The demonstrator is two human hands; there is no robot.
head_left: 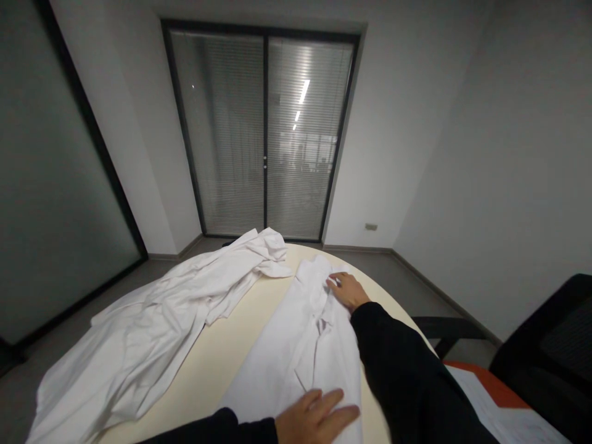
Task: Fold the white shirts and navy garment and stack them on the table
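Note:
A white shirt (296, 351) lies folded lengthwise on the cream round table (222, 351). My left hand (317, 419) rests flat on its near end, fingers stretched out. My right hand (346, 288), in a black sleeve, reaches to the far end and lies on the collar area with fingers spread on the cloth. A second white garment (152, 327) lies crumpled and spread over the left part of the table, apart from both hands.
A black chair (546, 345) stands at the right, with an orange and white object (490, 401) in front of it. Glass doors with blinds (266, 135) close the far wall. Grey floor surrounds the table.

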